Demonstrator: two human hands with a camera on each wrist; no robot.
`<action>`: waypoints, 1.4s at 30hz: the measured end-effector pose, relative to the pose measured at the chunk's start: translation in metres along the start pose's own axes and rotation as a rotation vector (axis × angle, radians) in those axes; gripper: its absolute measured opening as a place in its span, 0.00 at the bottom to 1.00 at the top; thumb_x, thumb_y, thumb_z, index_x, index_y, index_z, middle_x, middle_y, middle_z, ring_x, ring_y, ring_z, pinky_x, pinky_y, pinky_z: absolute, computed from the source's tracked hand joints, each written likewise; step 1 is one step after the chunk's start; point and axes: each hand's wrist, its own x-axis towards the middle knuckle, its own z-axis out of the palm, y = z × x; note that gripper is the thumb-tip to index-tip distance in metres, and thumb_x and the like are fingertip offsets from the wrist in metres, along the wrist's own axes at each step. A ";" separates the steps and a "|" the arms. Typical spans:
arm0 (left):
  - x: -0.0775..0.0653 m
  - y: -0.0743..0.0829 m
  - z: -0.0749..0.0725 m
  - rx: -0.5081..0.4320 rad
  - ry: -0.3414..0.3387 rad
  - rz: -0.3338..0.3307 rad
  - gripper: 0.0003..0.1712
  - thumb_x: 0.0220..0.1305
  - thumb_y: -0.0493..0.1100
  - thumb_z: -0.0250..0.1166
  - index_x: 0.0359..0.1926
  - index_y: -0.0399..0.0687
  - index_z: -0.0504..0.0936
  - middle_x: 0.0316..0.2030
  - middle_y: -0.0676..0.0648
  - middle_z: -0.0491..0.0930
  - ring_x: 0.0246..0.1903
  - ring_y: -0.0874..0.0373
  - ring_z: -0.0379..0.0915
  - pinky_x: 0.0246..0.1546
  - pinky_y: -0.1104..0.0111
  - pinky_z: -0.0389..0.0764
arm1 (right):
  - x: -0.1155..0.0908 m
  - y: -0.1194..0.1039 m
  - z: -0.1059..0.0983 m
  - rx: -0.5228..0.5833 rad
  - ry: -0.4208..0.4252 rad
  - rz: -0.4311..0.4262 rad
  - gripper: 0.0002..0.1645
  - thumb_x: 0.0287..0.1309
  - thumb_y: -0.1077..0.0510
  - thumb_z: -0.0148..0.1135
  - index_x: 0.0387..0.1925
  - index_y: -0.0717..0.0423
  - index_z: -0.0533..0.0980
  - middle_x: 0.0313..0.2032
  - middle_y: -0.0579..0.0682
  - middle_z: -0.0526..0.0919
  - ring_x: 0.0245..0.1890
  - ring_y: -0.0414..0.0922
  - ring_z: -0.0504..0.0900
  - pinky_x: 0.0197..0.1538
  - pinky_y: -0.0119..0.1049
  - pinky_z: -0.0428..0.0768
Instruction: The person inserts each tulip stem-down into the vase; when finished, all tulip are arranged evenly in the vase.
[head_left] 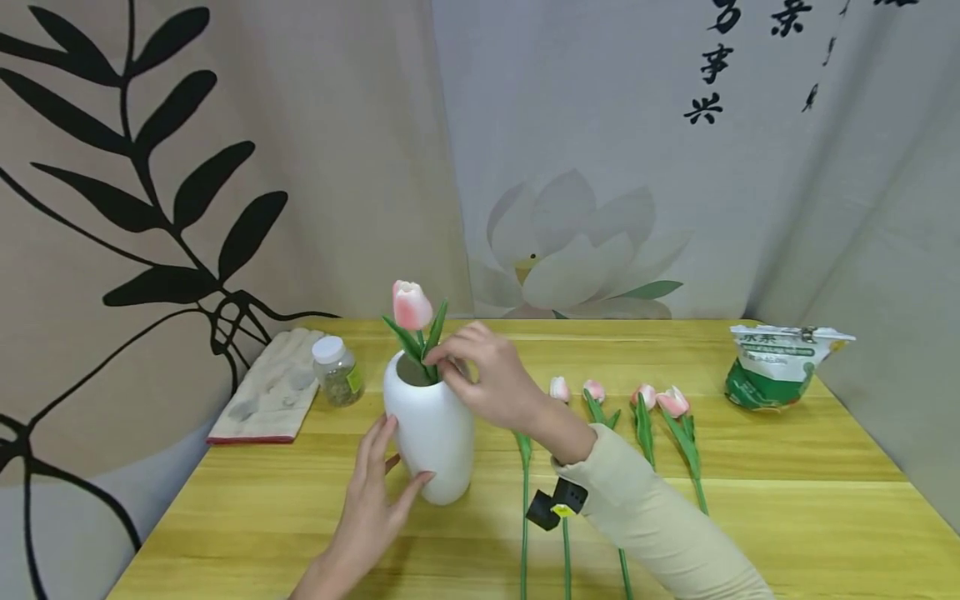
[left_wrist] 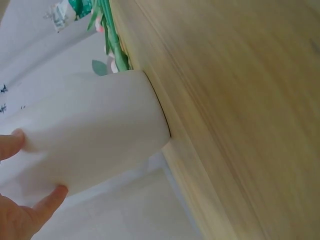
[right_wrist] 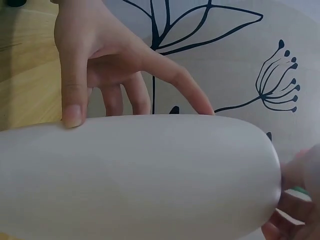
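Note:
A white vase stands upright on the wooden table, and a pink and white tulip rises from its mouth. At the rim, my right hand pinches the tulip low among its green leaves. My left hand steadies the vase from the left, fingers spread. In the right wrist view, the thumb and extended index fingertip touch the vase wall, the other fingers partly hidden behind it. Two fingertips press on the vase in the left wrist view. The tulip's lower stem is hidden inside the vase.
Several more tulips lie on the table to the right, partly under my right sleeve. A jar with a white lid and a folded off-white cloth are at the left. A green and white pouch stands far right.

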 end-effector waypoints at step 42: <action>0.000 0.000 0.001 -0.015 0.005 -0.019 0.55 0.39 0.29 0.70 0.65 0.40 0.47 0.58 0.32 0.55 0.54 0.39 0.61 0.41 0.60 0.84 | -0.144 0.086 0.023 -0.044 -0.234 0.829 0.16 0.44 0.66 0.65 0.40 0.63 0.76 0.28 0.53 0.79 0.26 0.42 0.78 0.23 0.27 0.78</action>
